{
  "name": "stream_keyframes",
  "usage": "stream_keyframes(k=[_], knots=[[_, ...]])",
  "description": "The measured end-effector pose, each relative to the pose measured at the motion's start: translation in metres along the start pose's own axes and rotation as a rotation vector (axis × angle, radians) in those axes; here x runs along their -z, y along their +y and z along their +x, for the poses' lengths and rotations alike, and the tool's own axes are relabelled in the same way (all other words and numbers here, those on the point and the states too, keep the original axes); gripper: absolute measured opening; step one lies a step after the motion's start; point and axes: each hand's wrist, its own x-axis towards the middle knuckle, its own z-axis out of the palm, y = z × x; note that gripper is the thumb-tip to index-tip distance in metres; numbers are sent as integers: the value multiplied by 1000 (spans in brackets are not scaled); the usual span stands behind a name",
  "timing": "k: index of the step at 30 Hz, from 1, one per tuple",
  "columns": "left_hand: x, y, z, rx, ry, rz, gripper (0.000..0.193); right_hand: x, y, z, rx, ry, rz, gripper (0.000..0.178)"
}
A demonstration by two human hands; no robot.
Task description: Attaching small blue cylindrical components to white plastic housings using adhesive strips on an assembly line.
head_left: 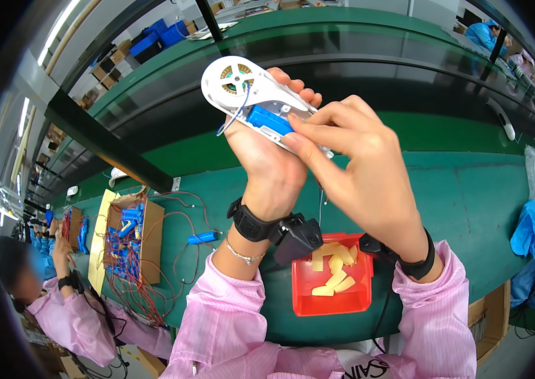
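Observation:
My left hand (pixel 267 164) holds up a white plastic housing (pixel 242 88) with a round motor part at its upper end. A blue cylindrical battery (pixel 269 120) lies in the housing, with a thin blue wire looping off its left side. My right hand (pixel 349 158) comes in from the right, thumb and fingers pressing on the battery's right end inside the housing. Both wrists carry black bands with small black devices.
Below my hands a red bin (pixel 334 302) with yellow foam pieces sits on the green table (pixel 469 202). A cardboard box (pixel 133 240) of blue batteries with red wires lies at left, one loose battery (pixel 203 237) beside it. A co-worker in pink (pixel 72 316) sits lower left.

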Motion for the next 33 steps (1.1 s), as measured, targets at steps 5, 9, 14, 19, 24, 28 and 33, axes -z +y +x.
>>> stream_keyframes(k=[5, 9, 14, 19, 24, 28, 33], knots=[[7, 0, 13, 28, -139, -110, 39, -9, 2, -1, 82, 49, -8, 29], [12, -2, 16, 74, -215, -118, 39, -14, 4, 0, 127, 63, -105, 32], [8, -1, 12, 28, -225, 41, 43, -25, -5, -3, 127, 184, -192, 38], [-2, 1, 4, -35, -137, 183, 47, -35, -1, -5, 176, 249, -172, 40], [0, 1, 4, -60, -107, 232, 48, -37, 5, -2, 214, 278, -114, 40], [-1, 3, 18, 60, -180, 256, 44, -25, 22, 4, 212, 226, -98, 29], [7, 62, 40, 132, -238, 995, 48, 2, 47, 17, 183, 116, -250, 27]])
